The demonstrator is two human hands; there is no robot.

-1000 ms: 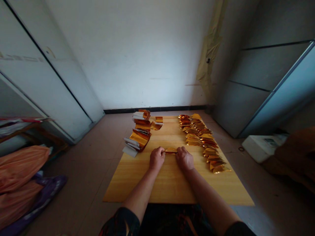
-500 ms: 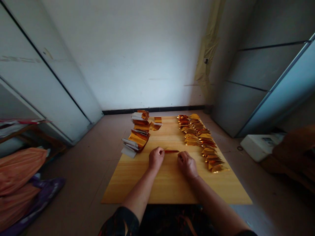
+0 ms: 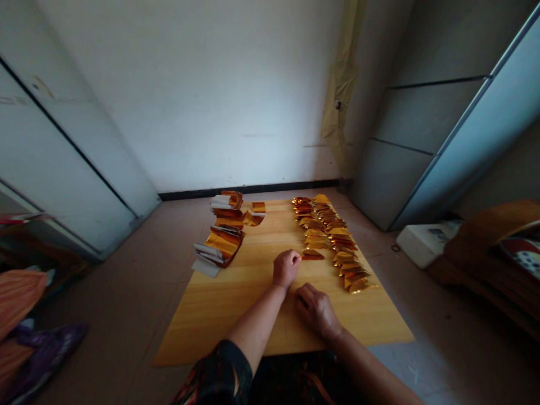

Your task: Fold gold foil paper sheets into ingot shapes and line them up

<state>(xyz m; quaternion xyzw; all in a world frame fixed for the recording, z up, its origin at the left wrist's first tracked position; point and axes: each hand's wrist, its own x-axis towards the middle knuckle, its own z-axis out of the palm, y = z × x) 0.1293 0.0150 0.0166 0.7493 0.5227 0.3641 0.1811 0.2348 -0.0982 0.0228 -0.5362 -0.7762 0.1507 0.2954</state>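
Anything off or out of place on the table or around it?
Two things, both minor: in the untidy left pile, one pale sheet juts out at the edge of the table; and the wall has a wrinkled tan strip running down it, like a rough patch.

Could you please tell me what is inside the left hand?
A folded gold piece projects rightward from the left hand; its pinched end is covered by the fingers.

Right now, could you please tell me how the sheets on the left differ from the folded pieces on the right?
The sheets are broad and curled; the folded pieces are narrow with pointed ends. The sheets show grey-white faces too; the folded pieces show mainly gold. Both have shiny gold surfaces and lie on the wooden tabletop.
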